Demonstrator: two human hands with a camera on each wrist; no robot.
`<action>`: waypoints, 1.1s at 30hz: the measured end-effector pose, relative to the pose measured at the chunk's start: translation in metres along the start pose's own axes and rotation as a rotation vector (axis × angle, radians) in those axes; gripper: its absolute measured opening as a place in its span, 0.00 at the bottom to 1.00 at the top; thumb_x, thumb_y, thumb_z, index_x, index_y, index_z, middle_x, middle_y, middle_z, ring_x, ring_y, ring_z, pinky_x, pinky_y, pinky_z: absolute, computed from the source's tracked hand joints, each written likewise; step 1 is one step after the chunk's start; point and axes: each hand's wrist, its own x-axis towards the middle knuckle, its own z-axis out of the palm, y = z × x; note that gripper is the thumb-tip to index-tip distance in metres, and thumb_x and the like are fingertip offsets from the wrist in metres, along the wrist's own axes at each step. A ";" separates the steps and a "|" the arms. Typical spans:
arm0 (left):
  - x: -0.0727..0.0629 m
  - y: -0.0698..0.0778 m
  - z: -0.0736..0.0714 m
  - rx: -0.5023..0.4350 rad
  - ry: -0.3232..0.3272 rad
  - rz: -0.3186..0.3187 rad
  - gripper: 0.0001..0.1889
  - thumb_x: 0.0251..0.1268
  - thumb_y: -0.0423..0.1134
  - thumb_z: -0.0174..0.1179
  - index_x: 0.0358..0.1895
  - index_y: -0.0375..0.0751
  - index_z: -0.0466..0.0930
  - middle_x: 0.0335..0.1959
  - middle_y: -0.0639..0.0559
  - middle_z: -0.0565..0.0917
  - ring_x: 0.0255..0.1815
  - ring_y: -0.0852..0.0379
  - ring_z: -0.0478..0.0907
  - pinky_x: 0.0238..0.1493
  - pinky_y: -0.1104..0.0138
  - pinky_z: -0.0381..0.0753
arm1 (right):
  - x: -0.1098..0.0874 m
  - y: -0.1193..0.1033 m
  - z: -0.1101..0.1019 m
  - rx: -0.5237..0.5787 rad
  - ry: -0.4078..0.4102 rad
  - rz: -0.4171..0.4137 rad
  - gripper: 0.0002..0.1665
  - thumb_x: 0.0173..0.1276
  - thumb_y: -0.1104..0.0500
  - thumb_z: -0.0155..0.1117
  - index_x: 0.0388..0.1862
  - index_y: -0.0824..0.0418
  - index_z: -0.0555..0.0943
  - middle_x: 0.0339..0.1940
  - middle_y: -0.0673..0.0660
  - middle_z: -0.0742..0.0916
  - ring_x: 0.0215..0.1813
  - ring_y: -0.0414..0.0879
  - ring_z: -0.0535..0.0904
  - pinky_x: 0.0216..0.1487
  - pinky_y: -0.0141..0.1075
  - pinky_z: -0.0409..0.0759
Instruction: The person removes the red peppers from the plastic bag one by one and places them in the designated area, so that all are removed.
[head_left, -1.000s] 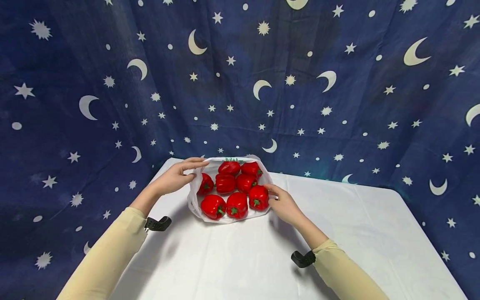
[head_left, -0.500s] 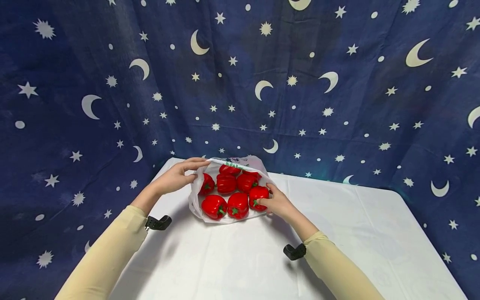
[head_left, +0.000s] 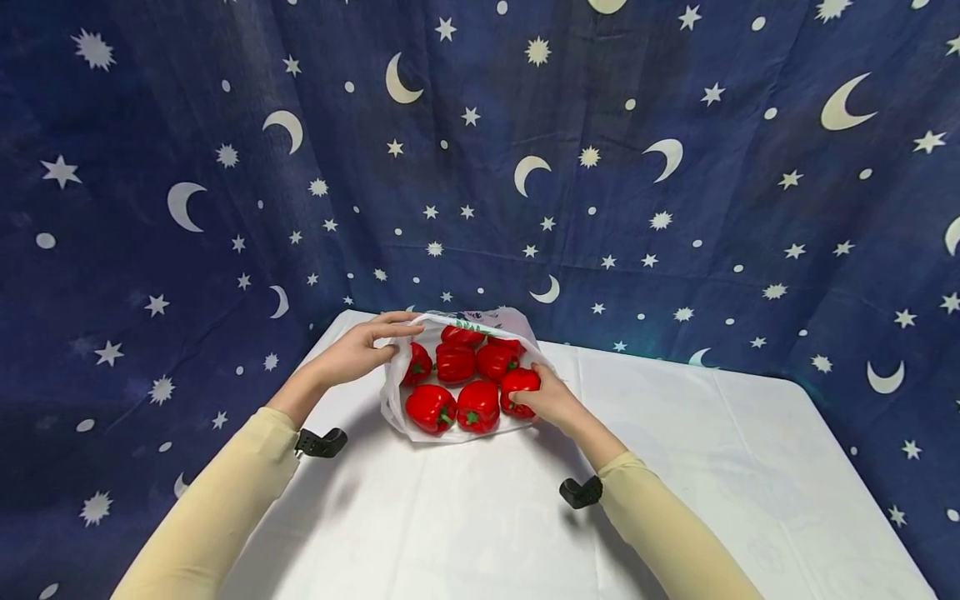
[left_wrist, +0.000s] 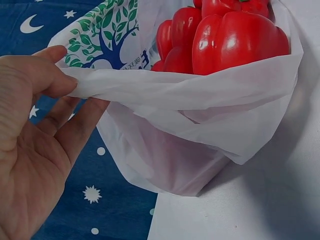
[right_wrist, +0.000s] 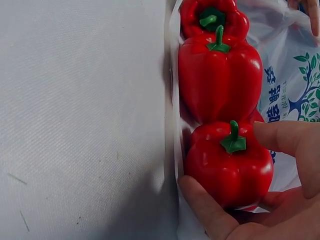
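A white plastic bag [head_left: 442, 437] with a printed tree lies mouth-up on the table, holding several red bell peppers [head_left: 431, 408] with green stems. In the left wrist view, my left hand [left_wrist: 35, 120] pinches the bag's rim between thumb and fingers at its left side. My right hand [head_left: 557, 402] reaches into the bag's right side. There its thumb and fingers close round the front-right bell pepper [right_wrist: 227, 167], as the right wrist view shows. Two more bell peppers stand in line beside that one along the bag's front edge. The rearmost peppers are partly hidden by the bag's rim.
A white cloth covers the table [head_left: 675, 483], which extends to the right and front of the bag. Behind and to the left hangs a dark blue curtain [head_left: 480, 167] with moons and stars. Black wrist cameras [head_left: 581, 493] stick out below each hand.
My right hand has moved left, from the bag's right rim onto the front-right bell pepper. The bag's back rim has sagged over the rear peppers. My left hand stays at the rim.
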 end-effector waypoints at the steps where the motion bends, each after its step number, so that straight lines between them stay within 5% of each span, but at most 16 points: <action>1: 0.000 0.001 0.000 0.005 0.001 0.002 0.26 0.72 0.24 0.52 0.69 0.47 0.80 0.77 0.50 0.66 0.79 0.46 0.57 0.70 0.43 0.66 | 0.000 0.000 0.000 -0.003 0.000 -0.004 0.53 0.65 0.55 0.69 0.81 0.70 0.54 0.72 0.70 0.71 0.58 0.60 0.74 0.41 0.45 0.85; 9: 0.003 0.001 0.001 -0.010 0.002 0.013 0.26 0.73 0.23 0.51 0.69 0.47 0.79 0.78 0.54 0.65 0.80 0.50 0.57 0.71 0.47 0.65 | 0.005 -0.001 -0.001 -0.028 0.018 -0.032 0.52 0.65 0.55 0.69 0.80 0.72 0.56 0.74 0.72 0.69 0.69 0.65 0.69 0.64 0.56 0.75; 16: 0.003 0.002 0.002 -0.009 -0.004 0.014 0.26 0.73 0.24 0.51 0.70 0.45 0.78 0.78 0.51 0.65 0.80 0.47 0.56 0.71 0.44 0.64 | 0.007 -0.002 -0.001 0.046 -0.007 0.031 0.47 0.69 0.51 0.65 0.80 0.67 0.58 0.73 0.70 0.69 0.62 0.64 0.73 0.41 0.50 0.86; 33: 0.005 0.001 0.003 -0.012 -0.018 0.005 0.26 0.73 0.25 0.50 0.70 0.44 0.77 0.78 0.51 0.65 0.81 0.48 0.53 0.71 0.44 0.64 | 0.007 -0.004 -0.010 0.139 -0.060 0.078 0.39 0.65 0.56 0.62 0.75 0.61 0.66 0.69 0.66 0.73 0.62 0.62 0.75 0.47 0.52 0.85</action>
